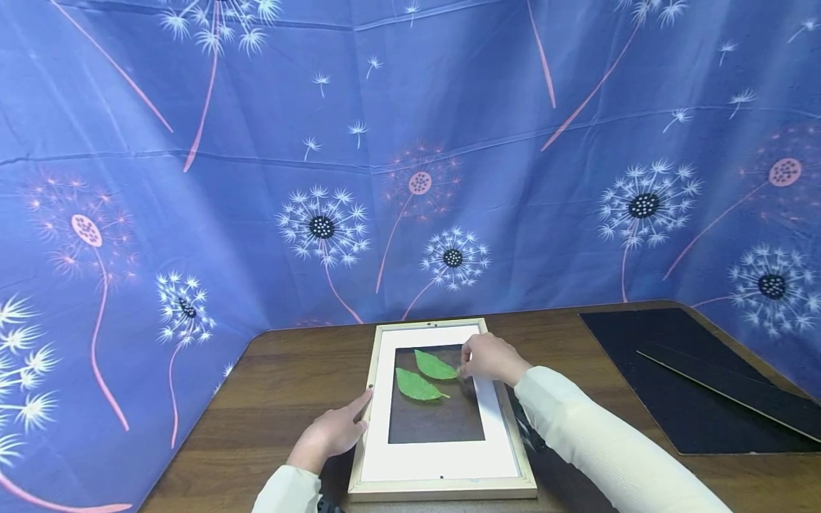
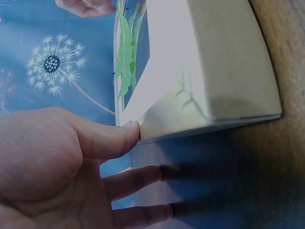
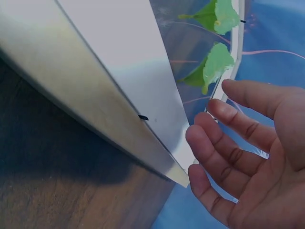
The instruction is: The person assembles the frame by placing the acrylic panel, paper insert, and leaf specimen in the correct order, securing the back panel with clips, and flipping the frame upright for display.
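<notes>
A pale wooden picture frame with a white mat lies flat on the table. Two green leaves rest side by side on its clear, shiny pane: an upper leaf and a lower leaf. My left hand touches the frame's left side, thumb tip against the wood and the other fingers extended. Over the pane's right part is my right hand, close to the upper leaf's stem end. Its fingers are loosely bent, with nothing visible between them.
On the right of the brown wooden table lies a black sheet. A long black strip lies across it. Something dark shows beside the frame under my right forearm. A blue dandelion-print cloth hangs behind the table.
</notes>
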Demonstrator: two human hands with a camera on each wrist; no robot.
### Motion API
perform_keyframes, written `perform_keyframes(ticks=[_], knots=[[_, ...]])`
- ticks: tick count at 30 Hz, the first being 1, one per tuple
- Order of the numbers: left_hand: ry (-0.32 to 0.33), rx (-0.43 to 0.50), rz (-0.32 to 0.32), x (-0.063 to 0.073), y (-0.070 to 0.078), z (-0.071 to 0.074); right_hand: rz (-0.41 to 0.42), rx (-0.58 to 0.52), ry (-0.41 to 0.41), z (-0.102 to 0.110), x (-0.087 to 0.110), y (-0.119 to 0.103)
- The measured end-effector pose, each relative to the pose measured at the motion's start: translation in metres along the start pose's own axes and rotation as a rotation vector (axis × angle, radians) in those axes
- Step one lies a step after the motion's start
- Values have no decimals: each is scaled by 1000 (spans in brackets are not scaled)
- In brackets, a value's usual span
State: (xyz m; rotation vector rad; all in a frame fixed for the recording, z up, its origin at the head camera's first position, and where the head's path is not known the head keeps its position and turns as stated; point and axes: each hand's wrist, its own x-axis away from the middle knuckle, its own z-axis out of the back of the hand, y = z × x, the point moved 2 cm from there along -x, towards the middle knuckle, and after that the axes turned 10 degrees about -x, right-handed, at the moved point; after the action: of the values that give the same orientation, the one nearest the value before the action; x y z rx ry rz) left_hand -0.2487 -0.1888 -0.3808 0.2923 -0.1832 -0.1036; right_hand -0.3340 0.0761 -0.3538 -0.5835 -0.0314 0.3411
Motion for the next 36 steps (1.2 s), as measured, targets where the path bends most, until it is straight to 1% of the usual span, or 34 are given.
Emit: perform_keyframes(ticks=[7, 13, 19, 27, 31, 36], knots=[[-1, -6, 0, 0, 0, -1, 11, -67, 6, 8, 6, 0], [-12, 3, 4, 0, 0, -2, 15, -144, 14, 11, 10, 5], [-14, 8, 0, 0, 1, -1, -8, -241, 11, 17, 15, 13], [-2, -20, -9, 0, 1, -2, 1, -292, 1, 28, 26, 19], [-10, -10, 0, 0, 2, -3, -3, -333, -9, 33, 33, 25], [-20, -11, 7, 0, 4, -3, -5, -362, 2, 40, 43, 34]])
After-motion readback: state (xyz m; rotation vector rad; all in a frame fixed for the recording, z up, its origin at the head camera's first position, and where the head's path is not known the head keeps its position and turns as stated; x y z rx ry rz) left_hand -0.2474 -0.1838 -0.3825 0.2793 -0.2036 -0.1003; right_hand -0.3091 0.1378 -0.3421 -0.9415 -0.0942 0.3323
